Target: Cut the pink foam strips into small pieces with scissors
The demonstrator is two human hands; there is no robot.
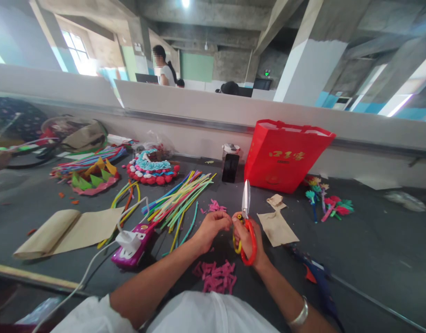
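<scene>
We find the scissors (pixel 246 203) in front of the wearer's body, above the dark tabletop (pixel 382 245), with blades pointing away and close together. The right hand (pixel 246 236) holds them by the handles, its fingers curled around the red loop and the yellow part beside it. The left hand (pixel 213 229) is raised just beside it; its thumb and forefinger are drawn toward each other near the right fingertips. We cannot tell whether they meet or pinch anything; the detail is too small.

We judge the step in hand to be fine fingertip work on a small piece, with the scissors parked in the right palm. In our judgement, the next move calls for a firm left pinch and for the blades to be kept clear of the left fingers.

Below the hands we note a pile of short pink pieces (pixel 218 277); a smaller pink heap (pixel 215 206) lies beyond the left hand. Coloured fuzzy stems (pixel 185 196) lie to the left, with a purple power strip (pixel 136 249) nearer the wearer. To the right are a sheet of brown paper (pixel 278 230) and a glue gun (pixel 318 277). Farther back, a phone (pixel 230 168) leans upright beside a red bag (pixel 285 159).
</scene>
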